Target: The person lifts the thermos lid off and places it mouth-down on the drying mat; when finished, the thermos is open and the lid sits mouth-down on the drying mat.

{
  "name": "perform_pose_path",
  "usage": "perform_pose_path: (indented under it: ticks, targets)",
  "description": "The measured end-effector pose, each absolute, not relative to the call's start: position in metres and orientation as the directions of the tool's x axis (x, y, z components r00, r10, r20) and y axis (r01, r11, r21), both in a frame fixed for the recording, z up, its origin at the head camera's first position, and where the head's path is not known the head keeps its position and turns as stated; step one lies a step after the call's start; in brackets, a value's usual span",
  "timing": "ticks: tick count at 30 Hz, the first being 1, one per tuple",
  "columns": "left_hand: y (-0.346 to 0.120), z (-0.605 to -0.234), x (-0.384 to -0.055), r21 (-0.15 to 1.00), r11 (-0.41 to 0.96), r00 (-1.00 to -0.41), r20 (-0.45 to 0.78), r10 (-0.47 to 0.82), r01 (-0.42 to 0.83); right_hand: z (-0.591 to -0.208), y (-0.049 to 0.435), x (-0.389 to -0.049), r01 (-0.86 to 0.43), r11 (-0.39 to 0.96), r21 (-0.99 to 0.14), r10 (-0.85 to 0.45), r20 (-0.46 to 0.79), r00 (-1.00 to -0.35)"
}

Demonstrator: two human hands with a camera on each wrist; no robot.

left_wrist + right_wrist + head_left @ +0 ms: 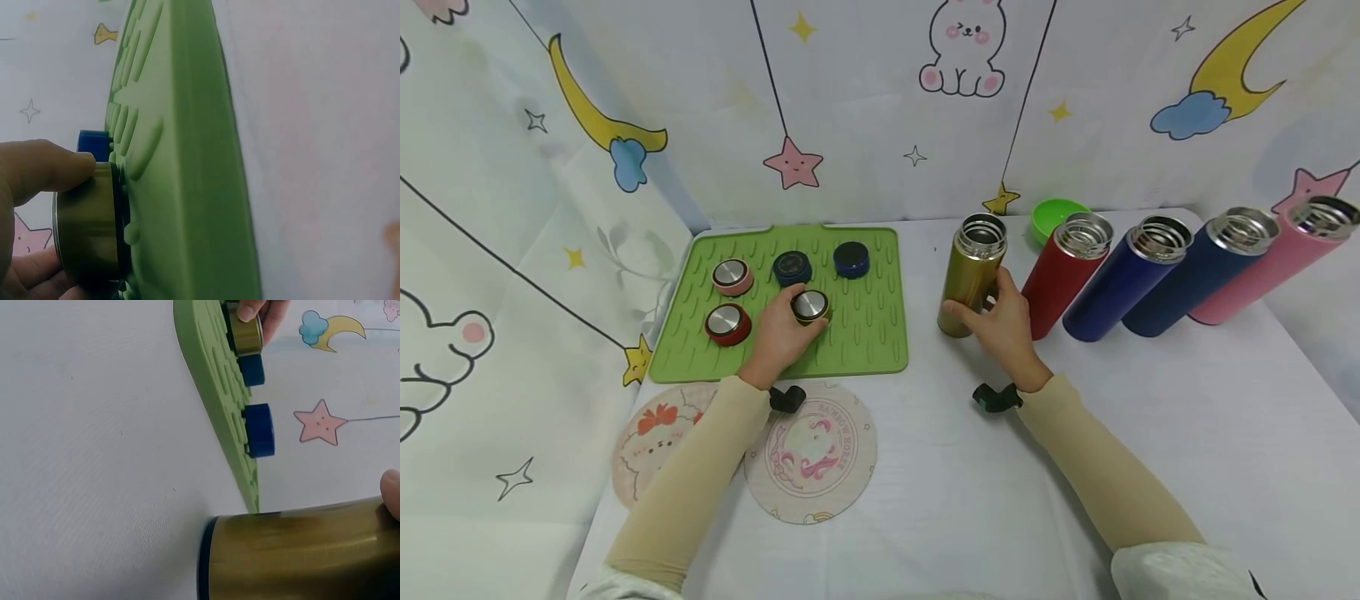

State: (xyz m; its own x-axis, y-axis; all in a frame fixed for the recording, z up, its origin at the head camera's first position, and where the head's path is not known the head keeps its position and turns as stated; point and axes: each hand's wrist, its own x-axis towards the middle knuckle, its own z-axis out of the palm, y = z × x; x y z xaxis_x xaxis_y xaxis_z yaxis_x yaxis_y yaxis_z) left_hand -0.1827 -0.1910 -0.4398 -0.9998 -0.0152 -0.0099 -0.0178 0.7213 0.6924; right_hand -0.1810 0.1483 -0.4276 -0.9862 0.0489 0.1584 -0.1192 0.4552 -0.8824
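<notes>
My left hand (777,333) pinches a gold bottle lid (811,307) with a silver top between thumb and fingers. In the left wrist view the gold lid (90,225) is right at the ribbed surface of the green mat (206,187). My right hand (1006,329) grips the lower part of an open gold thermos bottle (966,279), which stands nearly upright right of the mat. On the mat around the left hand are a pink lid (732,277), a red lid (727,324), a dark blue lid (792,267) and a blue lid (852,260).
Right of the gold bottle stand lidless bottles in a row: red (1060,279), blue (1116,287), navy (1191,279) and pink (1262,271). Behind them is a green bowl (1047,218). Two round printed placemats, one with a unicorn (812,483), lie in front of the mat.
</notes>
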Motion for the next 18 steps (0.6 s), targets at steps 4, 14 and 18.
perform_pose_path:
  ticks: [4, 14, 18]
  targets:
    - [-0.19, -0.442, -0.184, 0.69, 0.724, -1.0, 0.005, -0.01, -0.004, -0.427, 0.151, -0.18, -0.11, 0.465, -0.878, 0.044, 0.147, -0.988]
    - [-0.187, -0.441, -0.172, 0.715, 0.694, -0.995, 0.092, 0.028, 0.086, -0.424, 0.161, -0.153, -0.173, 0.49, -0.854, 0.008, 0.202, -0.979]
    - [-0.185, -0.432, -0.151, 0.699, 0.693, -0.984, 0.156, 0.089, 0.174, -0.423, 0.167, -0.129, -0.178, 0.498, -0.849, -0.003, 0.204, -0.979]
